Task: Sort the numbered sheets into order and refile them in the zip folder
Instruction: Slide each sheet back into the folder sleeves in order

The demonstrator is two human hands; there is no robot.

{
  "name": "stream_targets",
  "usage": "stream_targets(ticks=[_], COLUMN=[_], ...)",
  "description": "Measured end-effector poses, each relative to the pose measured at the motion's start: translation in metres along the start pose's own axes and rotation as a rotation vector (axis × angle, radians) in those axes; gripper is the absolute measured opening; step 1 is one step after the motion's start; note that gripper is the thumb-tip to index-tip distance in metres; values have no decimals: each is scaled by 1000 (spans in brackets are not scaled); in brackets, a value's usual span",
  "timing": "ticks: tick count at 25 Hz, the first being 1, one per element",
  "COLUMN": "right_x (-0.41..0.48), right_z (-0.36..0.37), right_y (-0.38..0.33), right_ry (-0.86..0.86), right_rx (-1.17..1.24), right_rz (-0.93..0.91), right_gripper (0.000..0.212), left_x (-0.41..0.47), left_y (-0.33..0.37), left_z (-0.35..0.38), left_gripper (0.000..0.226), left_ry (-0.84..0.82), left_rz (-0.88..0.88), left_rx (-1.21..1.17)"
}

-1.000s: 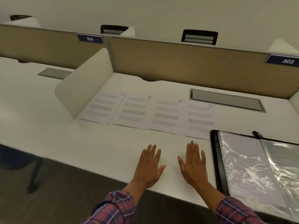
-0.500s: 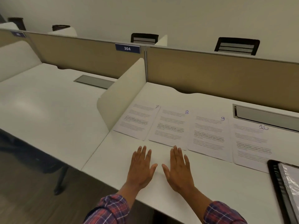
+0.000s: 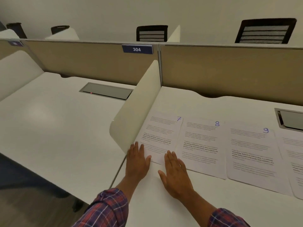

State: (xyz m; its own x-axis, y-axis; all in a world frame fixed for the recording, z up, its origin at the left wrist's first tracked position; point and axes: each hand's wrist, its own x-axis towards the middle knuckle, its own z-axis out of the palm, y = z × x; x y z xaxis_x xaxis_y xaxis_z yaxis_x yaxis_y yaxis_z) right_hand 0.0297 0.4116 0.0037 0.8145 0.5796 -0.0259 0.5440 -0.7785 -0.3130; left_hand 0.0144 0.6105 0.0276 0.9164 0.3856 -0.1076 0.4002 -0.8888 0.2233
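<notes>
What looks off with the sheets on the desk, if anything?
Nothing stands out: sheet 7, sheet 8 and sheet 9 lie flat in a row, in order, uncreased. The left hand and right hand rest flat at sheet 7's near edge.

Matt paper sheets (image 3: 161, 136); smooth, slightly glossy desk (image 3: 57, 128); plaid cloth sleeve (image 3: 108, 208).

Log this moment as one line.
left hand: flat, fingers on sheet 7 | right hand: flat, fingers on sheet 7 | sheet 8, sheet 9: untouched on desk
</notes>
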Motion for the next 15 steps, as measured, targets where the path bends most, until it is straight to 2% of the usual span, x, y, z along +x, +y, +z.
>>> stream_targets(ticks=[4,6,9,12,15], right_x=[29,31,39,40,40], right_z=[4,1,-11,-10,-10], right_y=[-18,-23,-34,-42,-45], right_ry=[-144,-129,-227,-217,-206], right_rx=[-16,-20,-15,13,26], right_rz=[70,82,149,205,233], right_gripper=[83,97,111,114,116], left_x=[36,44,61,72,86], left_y=[2,7,7,10,7], left_z=[-5,-3,-1,-9,-23], left_gripper=[81,83,74,73,73], left_ry=[-105,-96,-22,-17,-101], left_rz=[-137,-201,-210,-229,-371], left_rx=[-107,-171,-319,-491,-675])
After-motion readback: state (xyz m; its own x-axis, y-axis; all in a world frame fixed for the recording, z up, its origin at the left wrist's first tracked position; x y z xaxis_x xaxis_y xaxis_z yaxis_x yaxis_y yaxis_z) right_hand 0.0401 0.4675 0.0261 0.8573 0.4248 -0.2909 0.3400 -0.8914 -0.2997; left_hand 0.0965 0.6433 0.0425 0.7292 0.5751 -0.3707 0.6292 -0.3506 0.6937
